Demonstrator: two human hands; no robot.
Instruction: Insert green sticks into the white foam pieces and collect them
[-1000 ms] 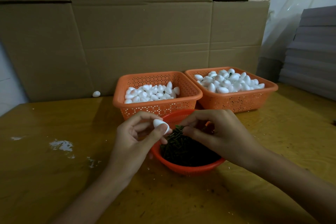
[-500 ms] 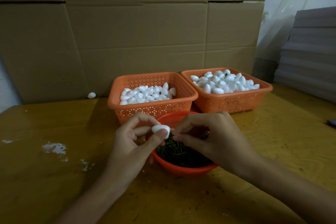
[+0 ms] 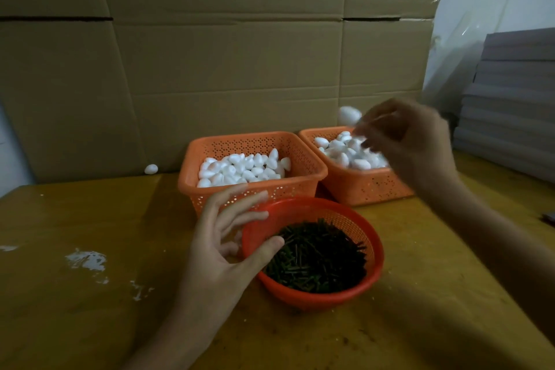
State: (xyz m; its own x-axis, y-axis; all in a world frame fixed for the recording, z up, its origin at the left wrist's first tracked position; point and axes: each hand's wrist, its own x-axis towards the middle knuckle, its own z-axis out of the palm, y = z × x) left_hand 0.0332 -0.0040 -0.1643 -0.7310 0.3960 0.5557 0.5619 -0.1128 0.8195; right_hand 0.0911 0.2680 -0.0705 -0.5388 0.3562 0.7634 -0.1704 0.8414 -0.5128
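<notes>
A round orange bowl (image 3: 315, 294) of short green sticks (image 3: 318, 258) sits on the table in front of me. Behind it stand two orange baskets holding white foam pieces, the left basket (image 3: 255, 186) and the right basket (image 3: 360, 186). My left hand (image 3: 222, 252) is open and empty, its thumb over the bowl's left rim. My right hand (image 3: 402, 141) is raised over the right basket and blurred. Its fingertips pinch what looks like a thin stick with a white foam piece (image 3: 350, 115) on the end, above the basket's back rim.
A wall of cardboard boxes (image 3: 228, 69) stands right behind the baskets. One loose foam piece (image 3: 151, 169) lies at its foot on the left. White smears (image 3: 87, 261) mark the wooden table at left. A stack of grey sheets (image 3: 510, 105) rises at the right.
My right hand has lifted from the bowl to above the right basket, carrying the foam piece. My left hand has let go of that piece and opened.
</notes>
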